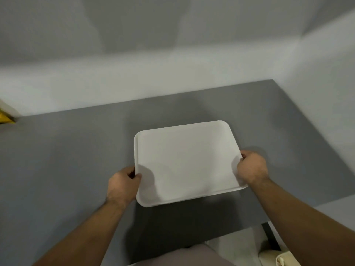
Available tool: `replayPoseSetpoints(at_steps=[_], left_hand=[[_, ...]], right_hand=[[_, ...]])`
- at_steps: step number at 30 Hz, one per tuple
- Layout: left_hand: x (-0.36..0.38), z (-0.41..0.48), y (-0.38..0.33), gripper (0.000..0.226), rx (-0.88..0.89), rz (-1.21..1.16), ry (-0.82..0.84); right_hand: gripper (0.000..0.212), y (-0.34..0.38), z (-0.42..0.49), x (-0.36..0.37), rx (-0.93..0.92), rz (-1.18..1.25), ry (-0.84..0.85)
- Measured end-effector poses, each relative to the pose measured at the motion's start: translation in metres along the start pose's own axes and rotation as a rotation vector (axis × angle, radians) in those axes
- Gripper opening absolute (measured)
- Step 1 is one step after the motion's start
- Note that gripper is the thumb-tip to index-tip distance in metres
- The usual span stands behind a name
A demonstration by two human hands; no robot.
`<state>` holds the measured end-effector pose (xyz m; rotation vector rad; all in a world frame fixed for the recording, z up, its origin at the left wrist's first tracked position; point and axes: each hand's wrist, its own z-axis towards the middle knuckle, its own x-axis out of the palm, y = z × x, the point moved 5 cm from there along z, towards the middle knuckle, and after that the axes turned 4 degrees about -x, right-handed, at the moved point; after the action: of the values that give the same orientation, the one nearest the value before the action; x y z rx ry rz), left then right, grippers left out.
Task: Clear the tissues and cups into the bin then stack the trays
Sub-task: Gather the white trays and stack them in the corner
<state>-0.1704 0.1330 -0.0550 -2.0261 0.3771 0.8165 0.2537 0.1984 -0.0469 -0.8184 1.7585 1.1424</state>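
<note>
The empty white tray (187, 162) looks stiff, light and rather slick, held low over the grey counter (67, 160) by its short edges, left hand (123, 184) and right hand (252, 167) each clamped on a rim.

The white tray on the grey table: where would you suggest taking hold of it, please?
Grip the white tray by its two short side rims, one hand from each side, as the left hand and right hand do: it lies flat and wide, and its raised rim gives purchase.
</note>
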Motion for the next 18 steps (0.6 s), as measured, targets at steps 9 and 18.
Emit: replayPoseSetpoints(at_steps=[9, 18], left_hand=[[0.002, 0.005, -0.004, 0.019, 0.010, 0.078, 0.024], [0.007, -0.027, 0.001, 0.093, 0.187, 0.154, 0.194]], right_hand=[[0.035, 0.004, 0.003, 0.007, 0.019, -0.129, 0.120], [0.033, -0.026, -0.014, -0.005, -0.025, 0.441, 0.116]])
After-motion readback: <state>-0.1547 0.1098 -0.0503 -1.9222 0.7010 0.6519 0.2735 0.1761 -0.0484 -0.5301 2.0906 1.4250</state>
